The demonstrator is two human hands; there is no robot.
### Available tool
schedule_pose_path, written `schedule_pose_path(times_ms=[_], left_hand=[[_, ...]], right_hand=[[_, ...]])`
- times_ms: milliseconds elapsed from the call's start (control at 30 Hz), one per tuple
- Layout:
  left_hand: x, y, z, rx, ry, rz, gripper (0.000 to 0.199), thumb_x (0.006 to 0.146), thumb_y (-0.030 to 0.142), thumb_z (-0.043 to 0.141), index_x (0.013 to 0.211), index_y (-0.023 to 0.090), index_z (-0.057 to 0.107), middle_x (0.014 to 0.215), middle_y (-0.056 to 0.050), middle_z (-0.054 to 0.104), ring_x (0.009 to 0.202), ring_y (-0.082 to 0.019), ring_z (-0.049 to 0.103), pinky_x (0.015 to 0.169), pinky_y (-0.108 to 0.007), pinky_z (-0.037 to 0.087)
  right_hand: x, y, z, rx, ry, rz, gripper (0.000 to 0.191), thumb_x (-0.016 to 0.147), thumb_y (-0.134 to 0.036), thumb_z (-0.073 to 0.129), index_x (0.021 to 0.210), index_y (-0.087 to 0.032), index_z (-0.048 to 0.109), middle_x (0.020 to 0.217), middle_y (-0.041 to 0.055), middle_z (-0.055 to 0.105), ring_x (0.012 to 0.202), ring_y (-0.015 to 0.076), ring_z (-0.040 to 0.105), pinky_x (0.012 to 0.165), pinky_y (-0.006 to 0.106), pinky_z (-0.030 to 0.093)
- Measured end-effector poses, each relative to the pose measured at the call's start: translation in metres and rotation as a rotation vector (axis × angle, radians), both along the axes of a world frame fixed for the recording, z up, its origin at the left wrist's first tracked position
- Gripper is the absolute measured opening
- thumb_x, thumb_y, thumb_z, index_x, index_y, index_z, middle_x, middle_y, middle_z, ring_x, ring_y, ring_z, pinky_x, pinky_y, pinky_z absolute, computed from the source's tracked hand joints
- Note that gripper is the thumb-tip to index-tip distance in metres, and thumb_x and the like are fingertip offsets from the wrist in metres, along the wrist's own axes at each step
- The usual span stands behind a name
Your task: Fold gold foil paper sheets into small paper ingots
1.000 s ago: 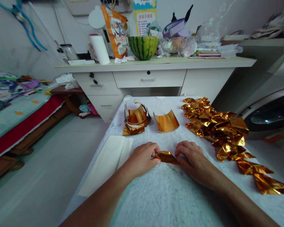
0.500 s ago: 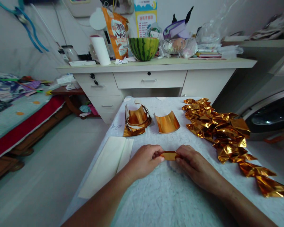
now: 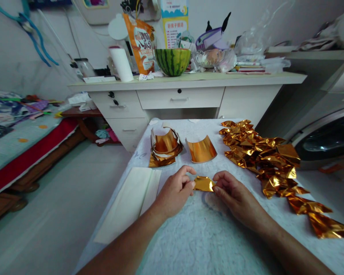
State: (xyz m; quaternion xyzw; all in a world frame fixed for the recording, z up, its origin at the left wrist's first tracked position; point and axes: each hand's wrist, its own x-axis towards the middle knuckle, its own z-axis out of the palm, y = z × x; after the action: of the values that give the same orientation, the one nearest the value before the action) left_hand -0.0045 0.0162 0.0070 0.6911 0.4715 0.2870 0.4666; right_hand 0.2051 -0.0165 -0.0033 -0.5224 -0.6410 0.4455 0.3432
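Between my hands is a small folded piece of gold foil paper [image 3: 204,183], held just above the cloth. My left hand [image 3: 176,191] has its thumb and a finger on the left end, with the index finger lifted away. At the right end, my right hand [image 3: 232,194] pinches the foil paper between thumb and fingers. Beyond them lies a single curved gold sheet [image 3: 202,149]. To its left sits a curled stack of gold sheets [image 3: 165,147] with pale backs. Folded gold foil pieces [image 3: 263,152] form a long heap on the right.
White paper sheets [image 3: 126,204] lie by the left edge of the cloth-covered table [image 3: 200,240]. Behind stands a white desk [image 3: 177,82] bearing a watermelon half [image 3: 172,61], a paper roll [image 3: 122,64] and an orange pouch [image 3: 140,46]. A washing machine [image 3: 326,130] is at right.
The foil piece has gone from a narrow strip to a wider, brighter face tilted toward me. My fingers have loosened, and my left index finger has lifted off it.
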Motion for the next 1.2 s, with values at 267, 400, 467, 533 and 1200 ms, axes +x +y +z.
schedule_pose_path(times_ms=[267, 400, 467, 533, 1200], left_hand=[[-0.0009, -0.0014, 0.0025, 0.139, 0.134, -0.009, 0.016, 0.089, 0.023, 0.047, 0.095, 0.021, 0.061, 0.081, 0.001, 0.066, 0.075, -0.015, 0.061, 0.069, -0.025, 0.042], [-0.0009, -0.0004, 0.0029, 0.097, 0.170, -0.022, 0.022, 0.081, 0.024, 0.060, 0.102, 0.020, 0.062, 0.091, -0.001, 0.069, 0.075, -0.016, 0.061, 0.070, -0.026, 0.044], [-0.0009, 0.0001, 0.0036, 0.110, 0.156, -0.024, 0.019, 0.083, 0.023, 0.057, 0.101, 0.020, 0.062, 0.092, -0.001, 0.069, 0.079, -0.016, 0.062, 0.072, -0.025, 0.045], [-0.0011, 0.0005, 0.0041, 0.139, 0.131, -0.028, 0.016, 0.088, 0.023, 0.051, 0.098, 0.019, 0.063, 0.091, -0.001, 0.069, 0.083, -0.016, 0.063, 0.074, -0.025, 0.044], [-0.0004, -0.0024, 0.0023, 0.166, 0.078, -0.044, 0.014, 0.088, 0.025, 0.054, 0.093, 0.018, 0.065, 0.081, 0.000, 0.068, 0.076, -0.015, 0.063, 0.070, -0.024, 0.045]], right_hand=[[-0.0017, 0.0001, 0.0013, -0.035, 0.026, 0.035, 0.014, 0.090, -0.034, 0.057, 0.091, -0.023, 0.048, 0.070, -0.0046, 0.051, 0.060, 0.0116, 0.048, 0.054, 0.022, 0.037], [-0.0013, 0.0011, 0.0007, -0.047, 0.023, 0.044, 0.018, 0.090, -0.039, 0.056, 0.088, -0.023, 0.049, 0.069, -0.0042, 0.052, 0.060, 0.0122, 0.049, 0.054, 0.022, 0.038], [-0.0005, 0.0013, 0.0005, -0.033, 0.018, 0.047, 0.020, 0.091, -0.042, 0.054, 0.089, -0.022, 0.050, 0.069, -0.0034, 0.052, 0.061, 0.0127, 0.050, 0.055, 0.023, 0.039], [0.0006, 0.0013, 0.0004, -0.021, 0.000, 0.046, 0.022, 0.092, -0.043, 0.052, 0.088, -0.022, 0.050, 0.069, -0.0033, 0.053, 0.061, 0.0127, 0.050, 0.054, 0.023, 0.039], [-0.0004, 0.0003, 0.0015, 0.000, -0.065, 0.051, 0.011, 0.091, -0.028, 0.049, 0.083, -0.021, 0.049, 0.065, -0.0041, 0.052, 0.056, 0.0112, 0.046, 0.050, 0.022, 0.033]])
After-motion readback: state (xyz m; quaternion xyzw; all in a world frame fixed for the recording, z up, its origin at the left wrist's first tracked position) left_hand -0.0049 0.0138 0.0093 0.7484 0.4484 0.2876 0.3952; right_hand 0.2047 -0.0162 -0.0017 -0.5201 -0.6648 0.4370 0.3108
